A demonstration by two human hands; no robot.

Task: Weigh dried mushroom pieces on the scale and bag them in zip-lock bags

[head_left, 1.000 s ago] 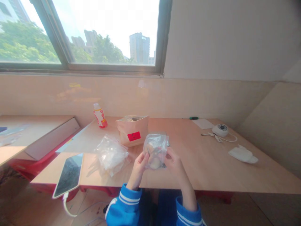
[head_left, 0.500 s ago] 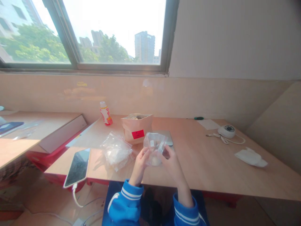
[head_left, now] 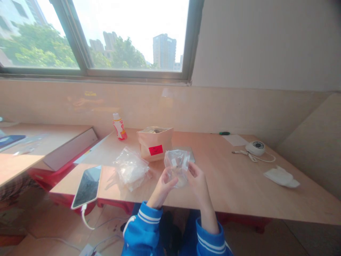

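Note:
Between both hands, above the table's front part, is a small clear plastic bag (head_left: 178, 161) with a white label inside or on it; its other contents are hard to make out. My left hand (head_left: 165, 183) grips the bag's left side, thumb across its front. At the right side, my right hand (head_left: 196, 177) pinches the edge with its fingers. Just behind the bag stands an open beige paper bag (head_left: 155, 140) with a red label. To the left of my hands lies a heap of clear plastic bags (head_left: 131, 169).
A smartphone (head_left: 87, 186) on a white cable lies over the table's left front edge. A drink bottle (head_left: 119, 127) stands at the back left. At right are a small white fan-like device (head_left: 255, 148), a crumpled white item (head_left: 281, 176), a paper sheet (head_left: 236, 140) and a green-handled tool (head_left: 224, 133).
The small plastic bag has shifted slightly and turned in my hands. My left thumb now lies further across its front, and my right hand has moved a little to the right.

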